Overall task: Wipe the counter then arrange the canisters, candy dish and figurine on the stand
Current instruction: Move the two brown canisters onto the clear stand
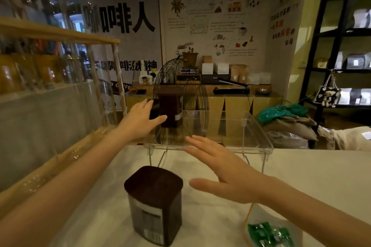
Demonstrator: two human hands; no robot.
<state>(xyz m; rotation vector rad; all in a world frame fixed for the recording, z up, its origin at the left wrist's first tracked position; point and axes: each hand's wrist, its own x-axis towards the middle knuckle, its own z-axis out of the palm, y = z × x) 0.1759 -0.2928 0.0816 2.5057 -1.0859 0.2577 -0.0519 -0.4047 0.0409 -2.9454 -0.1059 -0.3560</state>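
Observation:
A clear acrylic stand [258, 143] sits on the white counter. A dark brown-lidded canister [170, 106] stands on the stand's left end. My left hand [140, 119] is against that canister's left side, with the thumb touching its front. A small dark rounded object [154, 109] shows between the fingers and thumb, and I cannot tell whether the hand grips anything. My right hand [224, 172] hovers flat and open above the counter in front of the stand. A second canister [155, 204] with a label stands on the counter near me. At lower right, the candy dish [255, 216] holds green wrapped sweets.
A wooden-framed glass display case [60, 90] runs along the left edge of the counter. Behind the stand is a black wire fan cage [197, 94]. Further back are a low cabinet [230, 102] with boxes and bags, and black shelving [339, 50] at right.

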